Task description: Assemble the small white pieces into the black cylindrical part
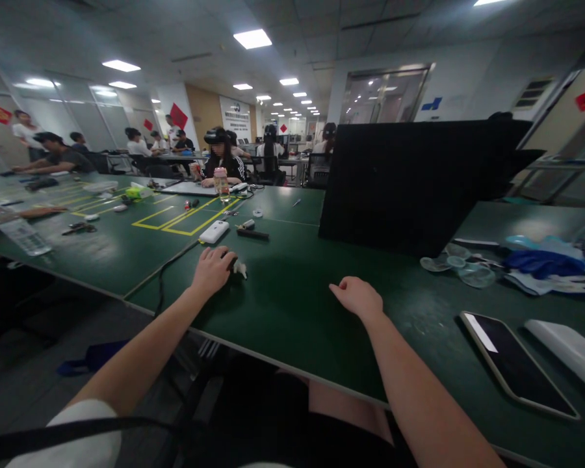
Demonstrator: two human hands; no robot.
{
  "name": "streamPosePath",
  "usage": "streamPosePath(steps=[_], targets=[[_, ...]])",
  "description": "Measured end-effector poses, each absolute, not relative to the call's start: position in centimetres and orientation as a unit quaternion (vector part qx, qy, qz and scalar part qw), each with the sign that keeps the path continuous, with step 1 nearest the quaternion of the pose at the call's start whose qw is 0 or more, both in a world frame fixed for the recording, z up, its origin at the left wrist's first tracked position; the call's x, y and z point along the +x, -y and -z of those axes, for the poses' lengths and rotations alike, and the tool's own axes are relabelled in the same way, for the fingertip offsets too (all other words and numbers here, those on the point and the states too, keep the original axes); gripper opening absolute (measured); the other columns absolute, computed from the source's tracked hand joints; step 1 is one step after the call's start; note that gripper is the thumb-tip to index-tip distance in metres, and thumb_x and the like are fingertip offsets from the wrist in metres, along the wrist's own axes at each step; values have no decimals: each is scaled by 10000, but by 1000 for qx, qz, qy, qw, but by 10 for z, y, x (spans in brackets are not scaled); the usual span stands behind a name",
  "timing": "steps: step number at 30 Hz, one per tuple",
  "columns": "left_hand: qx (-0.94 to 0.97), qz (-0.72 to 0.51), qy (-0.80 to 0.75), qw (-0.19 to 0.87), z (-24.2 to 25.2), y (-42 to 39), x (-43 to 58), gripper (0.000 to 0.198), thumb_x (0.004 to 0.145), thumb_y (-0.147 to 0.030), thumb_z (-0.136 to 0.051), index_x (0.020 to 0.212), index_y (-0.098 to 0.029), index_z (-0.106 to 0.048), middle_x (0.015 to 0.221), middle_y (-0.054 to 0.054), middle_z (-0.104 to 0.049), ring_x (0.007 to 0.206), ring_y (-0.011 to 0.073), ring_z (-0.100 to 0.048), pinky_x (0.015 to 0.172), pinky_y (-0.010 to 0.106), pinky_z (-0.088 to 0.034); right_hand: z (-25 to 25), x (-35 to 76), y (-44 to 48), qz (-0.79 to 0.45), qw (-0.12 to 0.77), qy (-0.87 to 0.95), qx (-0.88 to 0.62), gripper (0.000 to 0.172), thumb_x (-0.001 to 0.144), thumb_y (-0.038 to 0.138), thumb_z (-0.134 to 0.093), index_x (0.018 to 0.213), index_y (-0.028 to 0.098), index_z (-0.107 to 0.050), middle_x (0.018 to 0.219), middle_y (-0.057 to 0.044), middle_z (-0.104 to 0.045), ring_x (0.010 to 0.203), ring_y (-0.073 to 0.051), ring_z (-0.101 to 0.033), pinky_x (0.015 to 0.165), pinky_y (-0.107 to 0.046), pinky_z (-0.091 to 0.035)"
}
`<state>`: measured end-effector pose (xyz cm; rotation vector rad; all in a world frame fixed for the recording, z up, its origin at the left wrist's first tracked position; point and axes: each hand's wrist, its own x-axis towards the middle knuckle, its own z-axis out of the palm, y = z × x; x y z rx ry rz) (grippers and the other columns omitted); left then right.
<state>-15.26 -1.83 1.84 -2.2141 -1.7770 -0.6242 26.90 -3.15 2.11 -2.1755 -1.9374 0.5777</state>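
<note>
1. Bottle [25, 235], clear plastic, at the far left of the green table [283, 312].
2. Forearm [39, 212] of another person, laid on the tabletop just behind the bottle.
3. Small dark cluster [79, 227], right of the bottle; exact kind too small to tell.
4. Yellow tape lines [149, 225], marking out rectangles on the green surface.
5. Left hand [212, 272], back upward, low over the table, fingers bent forward and lying side by side. Cannot tell whether they pinch or merely cover the thing beneath.
6. White device [214, 232], rounded block, just beyond the left hand.
7. Dark item [233, 262], at the left hand's fingertips, largely hidden by them.
8. White piece [240, 269], small and irregular, on the table just right of those fingertips.
9. Black bar [252, 234], flat, beyond the white piece; a short pale cylinder [248, 224] beside it.
10. Right hand [358, 296], drawn in, one digit pointing left, well apart from the left; whether the remaining fingers press together cannot be told.
11. Black panel [404, 188], large, standing beyond the right hand.
12. Clear plastic cups [476, 273], grouped right of the panel.
13. Phone [517, 364], face up, near the right forearm.
14. Blue cloth [546, 262], bunched, beyond the phone.
15. White case [570, 354], right of the phone.
</note>
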Motion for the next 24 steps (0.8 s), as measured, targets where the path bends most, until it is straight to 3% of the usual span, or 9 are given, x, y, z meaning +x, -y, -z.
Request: streamPosePath(steps=[5, 13, 19, 24], targets=[[-604, 391, 693, 44, -1, -5, -168, 469, 807, -244, -622, 1269, -215, -550, 1341, 111, -563, 1179, 261, -586, 1054, 392, -456, -26, 268, 34, -189, 82, 647, -734, 386, 924, 574, -518, 987, 228, -678, 979, -102, -720, 828, -240, -692, 644, -342, -552], [-540, 510, 622, -246, 9, -46, -144, 495, 894, -389, -616, 1307, -156, -473, 1202, 129, -667, 1054, 213, -658, 956, 374, -513, -27, 266, 34, -188, 78, 645, -736, 358, 926, 555, -535, 954, 228, -679, 939, -80, -717, 803, -225, -692, 666, -347, -558], [-680, 368, 584, -249, -1, -32, -49, 504, 931, -411, -587, 1361, -196, -437, 1186, 125, -694, 1041, 242, -689, 941, 383, -525, -24, 269, 33, -211, 121, 631, -737, 363, 938, 557, -516, 897, 233, -674, 875, -76, -717, 736, -218, -679, 619, -341, -537], [-832, 212, 463, -218, -5, 13, 50, 533, 947, -456, -538, 1407, -225, -395, 1177, 118, -702, 1044, 278, -700, 899, 402, -548, -34, 273, 35, -194, 218, 580, -760, 491, 986, 570, -370, 786, 224, -655, 777, -91, -703, 641, -215, -637, 571, -342, -479]])
